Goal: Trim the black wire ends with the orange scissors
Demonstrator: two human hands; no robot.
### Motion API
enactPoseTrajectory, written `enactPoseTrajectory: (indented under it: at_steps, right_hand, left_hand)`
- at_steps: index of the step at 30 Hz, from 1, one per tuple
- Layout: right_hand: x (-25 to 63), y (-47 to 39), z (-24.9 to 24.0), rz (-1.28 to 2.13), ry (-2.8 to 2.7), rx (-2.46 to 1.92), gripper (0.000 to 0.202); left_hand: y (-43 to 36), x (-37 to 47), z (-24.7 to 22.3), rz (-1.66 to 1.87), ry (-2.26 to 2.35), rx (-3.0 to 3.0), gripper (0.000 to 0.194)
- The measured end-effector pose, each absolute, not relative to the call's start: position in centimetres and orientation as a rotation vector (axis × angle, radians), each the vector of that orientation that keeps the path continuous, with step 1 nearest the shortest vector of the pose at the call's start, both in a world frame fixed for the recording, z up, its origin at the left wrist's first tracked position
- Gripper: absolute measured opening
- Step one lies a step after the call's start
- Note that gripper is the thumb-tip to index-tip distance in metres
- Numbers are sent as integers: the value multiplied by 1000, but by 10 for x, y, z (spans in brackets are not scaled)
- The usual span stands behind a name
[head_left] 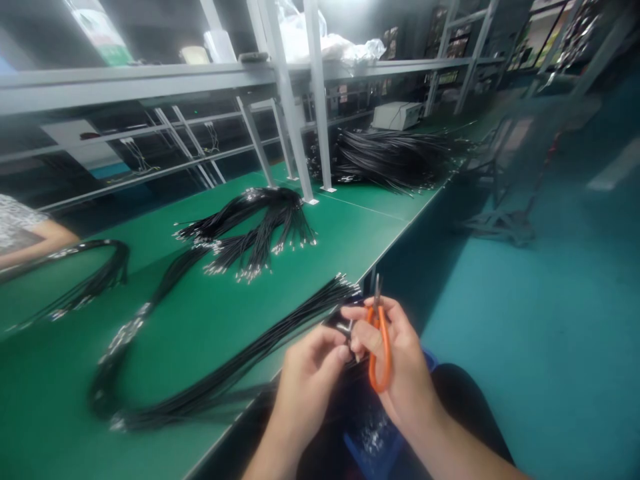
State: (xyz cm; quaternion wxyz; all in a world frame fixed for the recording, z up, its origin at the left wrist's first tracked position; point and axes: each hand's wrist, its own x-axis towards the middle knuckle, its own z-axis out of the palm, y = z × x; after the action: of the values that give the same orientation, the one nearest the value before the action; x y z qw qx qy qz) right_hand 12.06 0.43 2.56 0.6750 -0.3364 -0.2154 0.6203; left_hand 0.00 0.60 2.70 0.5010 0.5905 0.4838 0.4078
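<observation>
At the table's front edge, my right hand (400, 353) is closed round a pair of orange-handled scissors (384, 360), blades pointing up and away. Its thumb and forefinger also come together close to my left fingertips. My left hand (313, 367) pinches a small glossy black piece (344, 325) with a bright highlight; fingers hide most of it, so I cannot tell its kind. Just behind both hands lie the silver-tipped ends of a long bundle of black cables (280, 340), which curves back across the green table (200, 353).
Below my hands is a blue bin (373, 443) with small shiny scraps. More black cable bundles (265, 227) lie farther back, with a large pile (395, 160) beyond the shelf posts (295, 113). Another person's arm (43, 240) rests at the left beside a cable loop (100, 273).
</observation>
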Motion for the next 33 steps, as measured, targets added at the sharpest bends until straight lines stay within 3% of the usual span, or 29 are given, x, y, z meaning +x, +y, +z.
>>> enactPoseTrajectory:
  at_steps: [7, 18, 24, 29, 33]
  right_hand:
    - [123, 1, 19, 1278, -637, -878, 28]
    - [128, -3, 3, 473, -1296, -1104, 30]
    - [131, 3, 2, -35, -1549, -918, 42]
    - [134, 1, -9, 18, -1526, -1017, 38]
    - [134, -19, -10, 577, -1341, -1173, 30]
  left_hand:
    - [6, -5, 27, 1008, 1158, 1354, 16]
    - [5, -2, 29, 992, 1172, 1381, 13]
    - [3, -2, 24, 1043, 1117, 1323, 13]
    - [5, -4, 19, 1127, 1098, 1240, 13]
    - [9, -6, 19, 1161, 1080, 1231, 11]
